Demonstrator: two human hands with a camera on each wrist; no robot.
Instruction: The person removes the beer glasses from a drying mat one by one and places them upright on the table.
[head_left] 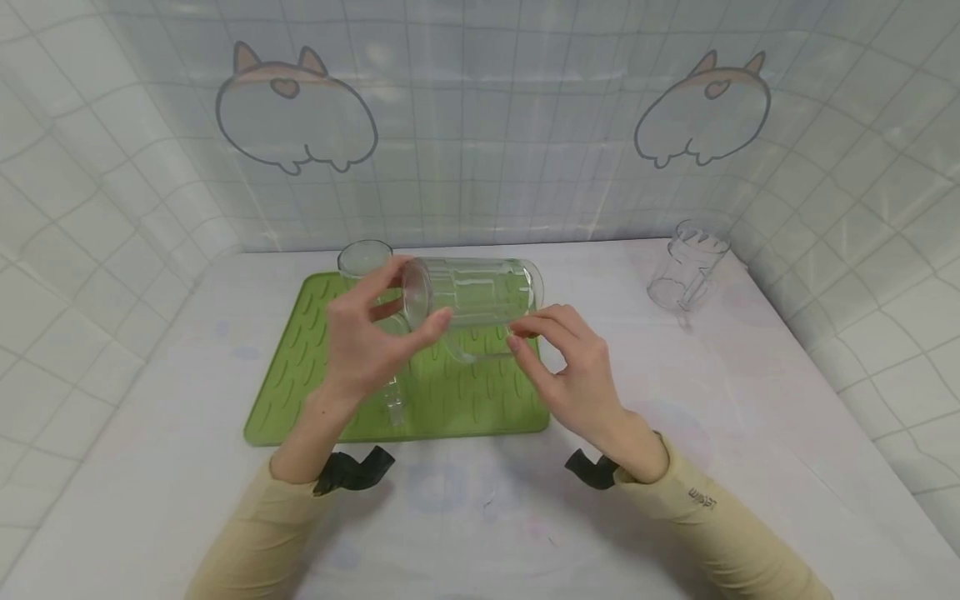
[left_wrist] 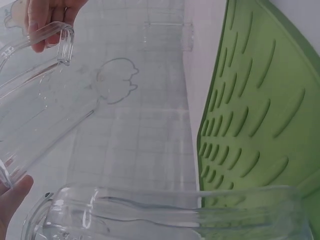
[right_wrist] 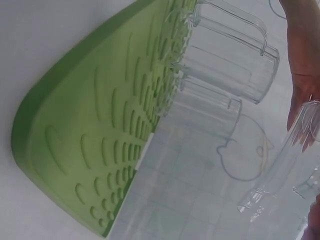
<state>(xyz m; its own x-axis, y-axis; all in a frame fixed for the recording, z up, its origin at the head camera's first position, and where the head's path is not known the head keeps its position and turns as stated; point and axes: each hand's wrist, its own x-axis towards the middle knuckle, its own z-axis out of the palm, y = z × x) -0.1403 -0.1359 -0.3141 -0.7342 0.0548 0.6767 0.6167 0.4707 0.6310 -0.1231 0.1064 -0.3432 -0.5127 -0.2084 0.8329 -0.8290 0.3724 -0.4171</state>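
A clear glass mug (head_left: 472, 292) lies sideways in the air above the green ribbed mat (head_left: 480, 408), its handle hanging downward. My left hand (head_left: 367, 333) grips the mug's left end between thumb and fingers. With thumb and fingertips, my right hand (head_left: 573, 367) pinches the handle near the mug's right end. In the right wrist view, two more glass mugs, a nearer one (right_wrist: 230, 60) and a farther one (right_wrist: 205, 107), stand on the mat. My left hand and forearm partly hide these in the head view.
Another glass mug (head_left: 686, 271) stands on the white tabletop (head_left: 465, 517) at the far right, near the back wall. Tiled-pattern walls (head_left: 510, 183) enclose the table at the back and both sides. Black strips (head_left: 356, 468) stick out at the sleeve cuffs.
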